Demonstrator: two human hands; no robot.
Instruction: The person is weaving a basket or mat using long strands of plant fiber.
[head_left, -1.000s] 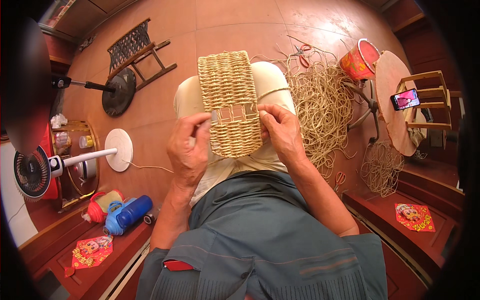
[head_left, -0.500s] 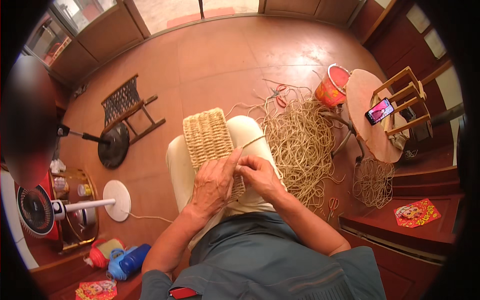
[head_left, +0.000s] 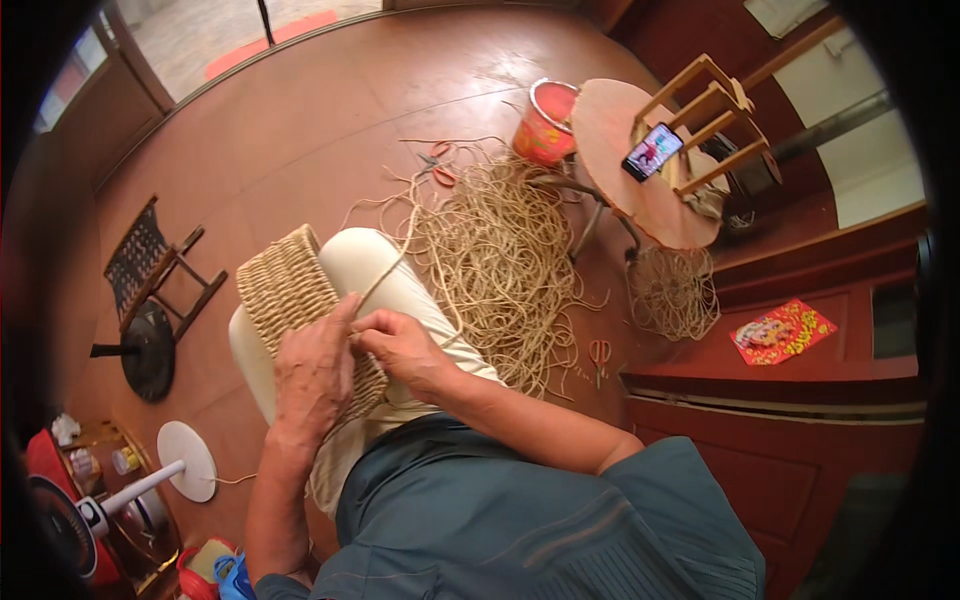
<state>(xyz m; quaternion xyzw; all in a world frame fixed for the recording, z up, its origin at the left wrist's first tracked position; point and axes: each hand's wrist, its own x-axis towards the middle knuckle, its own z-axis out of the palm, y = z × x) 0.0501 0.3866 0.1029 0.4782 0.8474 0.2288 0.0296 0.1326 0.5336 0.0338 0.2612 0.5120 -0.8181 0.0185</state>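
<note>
A straw-coloured woven basket (head_left: 290, 285), rectangular with ribbed sides, rests across my thighs. My left hand (head_left: 315, 375) lies over its near part, gripping it with the fingers close together. At the basket's right edge, my right hand (head_left: 405, 350) is closed in a pinch on the cord, its fingertips almost meeting those of the left. A strand of tan cord (head_left: 387, 272) comes out by my fingertips and slants up across my right thigh toward the big loose cord heap (head_left: 500, 260) on the floor. The exact spot being pinched is hidden by my fingers.
Red-handled scissors (head_left: 440, 165) lie beyond the heap, another pair (head_left: 599, 360) nearer right. A red bucket (head_left: 545, 125) stands by a round table (head_left: 600, 130) bearing a phone (head_left: 652, 152) and an upturned wooden stool (head_left: 715, 120). Left are a folding stool (head_left: 150, 260) and a fan (head_left: 60, 530).
The whole view has swung to the right, so the surroundings sit farther left in the picture. Both hands stay at the same part of the basket, with little finger movement.
</note>
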